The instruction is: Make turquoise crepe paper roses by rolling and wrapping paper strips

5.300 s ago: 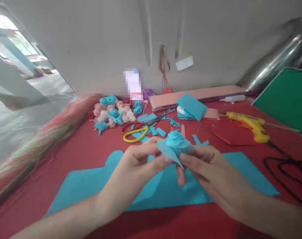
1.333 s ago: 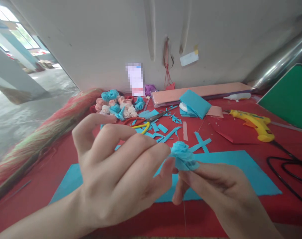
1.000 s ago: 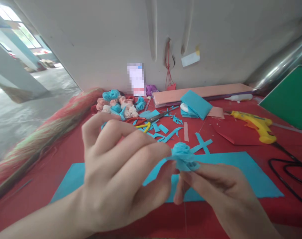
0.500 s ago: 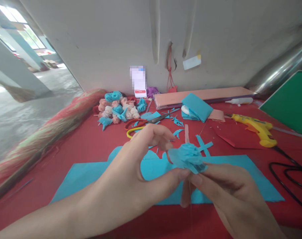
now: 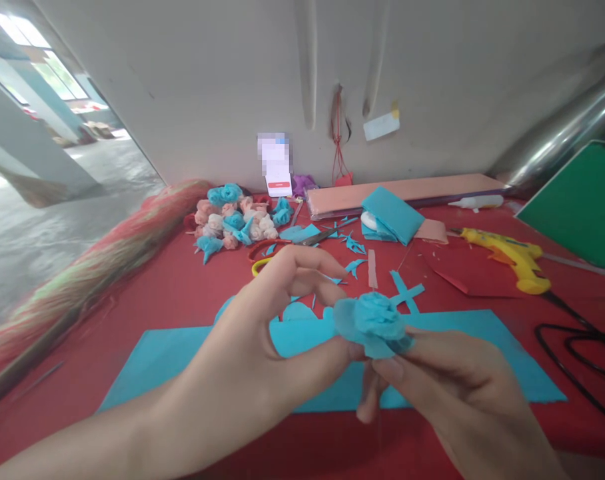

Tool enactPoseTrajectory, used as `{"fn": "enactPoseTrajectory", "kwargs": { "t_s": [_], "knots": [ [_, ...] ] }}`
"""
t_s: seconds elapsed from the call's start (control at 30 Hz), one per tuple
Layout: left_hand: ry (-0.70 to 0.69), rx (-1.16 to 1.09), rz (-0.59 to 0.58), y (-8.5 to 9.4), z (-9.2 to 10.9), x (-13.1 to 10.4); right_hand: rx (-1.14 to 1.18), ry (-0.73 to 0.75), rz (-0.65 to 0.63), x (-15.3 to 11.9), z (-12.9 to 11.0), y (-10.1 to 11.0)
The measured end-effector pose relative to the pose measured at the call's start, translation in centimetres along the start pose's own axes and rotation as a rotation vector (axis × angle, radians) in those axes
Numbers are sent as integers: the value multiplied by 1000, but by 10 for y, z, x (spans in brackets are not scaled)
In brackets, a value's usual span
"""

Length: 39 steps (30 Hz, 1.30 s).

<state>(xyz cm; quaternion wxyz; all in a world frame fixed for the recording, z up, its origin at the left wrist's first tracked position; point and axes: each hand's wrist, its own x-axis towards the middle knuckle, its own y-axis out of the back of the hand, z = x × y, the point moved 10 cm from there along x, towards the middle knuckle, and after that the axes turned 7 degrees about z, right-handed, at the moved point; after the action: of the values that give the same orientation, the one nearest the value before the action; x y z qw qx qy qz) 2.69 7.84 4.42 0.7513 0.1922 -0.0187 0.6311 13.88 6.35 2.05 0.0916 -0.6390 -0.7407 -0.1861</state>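
Observation:
A blue crepe-paper flower [image 5: 377, 320] with ruffled layers is held between both hands above the red table. My right hand [image 5: 462, 380] pinches its base from the right, thumb in front. My left hand [image 5: 277, 347] reaches in from the left, its thumb and curled forefinger closing on the flower's left petals. Beneath them lies a wide blue paper sheet [image 5: 182, 367]. A rounded blue paper piece [image 5: 298, 311] shows at its back edge. Scissors with red and yellow handles [image 5: 272, 250] are partly covered by my left hand.
At the back left sits a pile of blue, pink and white paper flowers [image 5: 232, 223]. Blue scraps [image 5: 407, 291] lie mid-table. A yellow glue gun [image 5: 512, 257] with a black cord [image 5: 557, 340] rests at right. Folded blue paper [image 5: 395, 213] and a phone [image 5: 277, 163] stand farther back.
The flower has tipped so that its layered top faces me more. My left thumb has shifted slightly left along its base. The right hand keeps its pinch.

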Motion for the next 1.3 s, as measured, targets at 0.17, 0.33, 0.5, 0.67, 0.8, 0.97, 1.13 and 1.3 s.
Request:
{"fn": "enactPoseTrajectory", "kwargs": {
  "t_s": [0.17,0.33,0.5,0.67,0.8,0.97,1.13,1.3],
  "knots": [
    [120,-253,-50,-9,-3,0,-45,63,42,0,-6,2],
    [200,-449,-120,-20,-7,-2,-88,126,71,-2,-14,6],
    [173,-399,-59,-13,-7,-1,-174,119,106,-2,-15,8],
    [206,-473,-113,-21,-6,-3,-285,122,125,0,-13,4],
    [241,-559,-151,-28,-11,-7,-304,128,134,0,-14,4],
    [281,-692,-164,-33,-18,-10,-260,115,116,-4,-13,7],
    [301,-786,-192,-39,-22,-13,-188,131,91,-7,-18,6],
    [340,-855,-205,-44,-26,-14,-166,145,92,-7,-18,7]
  ]
}}
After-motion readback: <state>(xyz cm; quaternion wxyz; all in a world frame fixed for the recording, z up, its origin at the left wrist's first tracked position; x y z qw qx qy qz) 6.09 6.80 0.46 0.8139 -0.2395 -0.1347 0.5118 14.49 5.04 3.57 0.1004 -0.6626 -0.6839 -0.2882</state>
